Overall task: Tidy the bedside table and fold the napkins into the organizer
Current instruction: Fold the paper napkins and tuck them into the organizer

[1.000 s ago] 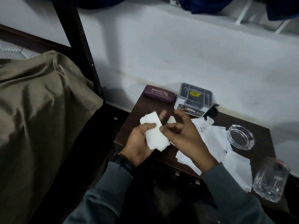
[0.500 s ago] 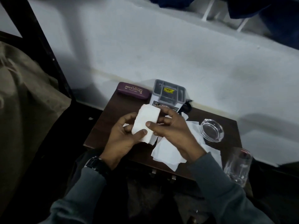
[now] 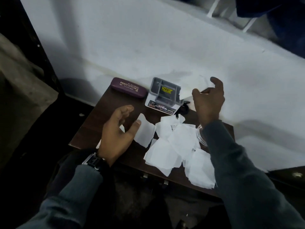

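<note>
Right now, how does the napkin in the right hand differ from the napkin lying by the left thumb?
The held napkin hangs above the table, at the right edge of the organizer; the other napkin lies flat beside the thumb of the left hand. The right hand pinches the held napkin; the left hand is open and grips neither. Both are white paper.

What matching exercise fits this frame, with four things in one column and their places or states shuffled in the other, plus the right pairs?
1. glasses case
2. organizer
3. right hand
4. loose napkins

A. holds a folded napkin
B. spread over the front right of the table
C. maroon, at the back left corner
D. grey-topped, just right of the glasses case

Pairs: 1-C, 2-D, 3-A, 4-B
</note>
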The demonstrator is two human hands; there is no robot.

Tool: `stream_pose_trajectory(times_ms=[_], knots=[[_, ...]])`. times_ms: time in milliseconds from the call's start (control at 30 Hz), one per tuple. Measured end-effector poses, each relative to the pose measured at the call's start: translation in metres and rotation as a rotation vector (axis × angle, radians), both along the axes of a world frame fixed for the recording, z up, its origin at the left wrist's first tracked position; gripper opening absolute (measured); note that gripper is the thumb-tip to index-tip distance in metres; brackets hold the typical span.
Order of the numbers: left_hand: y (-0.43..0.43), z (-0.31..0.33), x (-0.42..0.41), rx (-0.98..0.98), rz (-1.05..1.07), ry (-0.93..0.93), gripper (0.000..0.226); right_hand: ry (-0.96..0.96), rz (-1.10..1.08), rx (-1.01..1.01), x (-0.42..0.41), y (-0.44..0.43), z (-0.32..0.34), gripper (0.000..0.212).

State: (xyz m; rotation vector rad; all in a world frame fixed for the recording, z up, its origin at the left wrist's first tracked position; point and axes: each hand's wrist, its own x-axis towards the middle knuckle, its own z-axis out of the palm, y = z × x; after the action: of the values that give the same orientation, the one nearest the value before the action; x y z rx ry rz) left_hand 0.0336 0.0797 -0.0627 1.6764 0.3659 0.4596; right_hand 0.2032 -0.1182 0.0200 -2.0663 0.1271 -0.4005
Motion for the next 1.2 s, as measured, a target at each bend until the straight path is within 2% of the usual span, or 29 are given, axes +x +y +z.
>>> stream_pose_trajectory(times_ms=[100,367,633,700,733,800,833,900,1000,1133,1200], knots=[[0.001,-0.002,0.003,0.013,0.018,0.008,0.046,-0.036,0.012,-0.021,0.009,0.005,-0.008,0.065],[0.009,-0.002,0.004,-0.071,0.028,0.054,0.047,0.055,0.049,-0.118,0.013,0.023,-0.032,0.073],[0.018,-0.002,0.006,-0.211,0.15,0.044,0.039,0.23,-0.048,0.009,0.009,0.026,-0.045,0.077],[0.024,0.001,0.006,-0.297,0.223,0.026,0.034,0.153,-0.076,0.006,-0.008,0.025,-0.047,0.076],[0.028,0.003,0.006,-0.339,0.269,0.017,0.033,0.06,-0.046,-0.037,-0.023,0.025,-0.05,0.069],[0.036,0.005,0.003,-0.387,0.367,0.022,0.032,-0.091,0.177,-0.164,-0.057,0.03,-0.059,0.048],[0.041,0.005,0.001,-0.407,0.411,0.037,0.031,-0.11,0.337,-0.236,-0.074,0.035,-0.065,0.037],[0.049,0.004,-0.003,-0.438,0.461,0.092,0.032,-0.019,0.605,-0.354,-0.103,0.049,-0.076,0.024],[0.057,-0.001,-0.008,-0.384,0.419,0.204,0.032,0.096,0.807,-0.485,-0.124,0.082,-0.085,0.025],[0.059,-0.011,-0.018,-0.043,0.289,0.387,0.034,-0.051,0.996,-0.865,-0.121,0.109,-0.086,0.038],[0.059,-0.011,-0.02,0.026,0.239,0.427,0.032,-0.087,1.045,-0.978,-0.117,0.112,-0.084,0.038]])
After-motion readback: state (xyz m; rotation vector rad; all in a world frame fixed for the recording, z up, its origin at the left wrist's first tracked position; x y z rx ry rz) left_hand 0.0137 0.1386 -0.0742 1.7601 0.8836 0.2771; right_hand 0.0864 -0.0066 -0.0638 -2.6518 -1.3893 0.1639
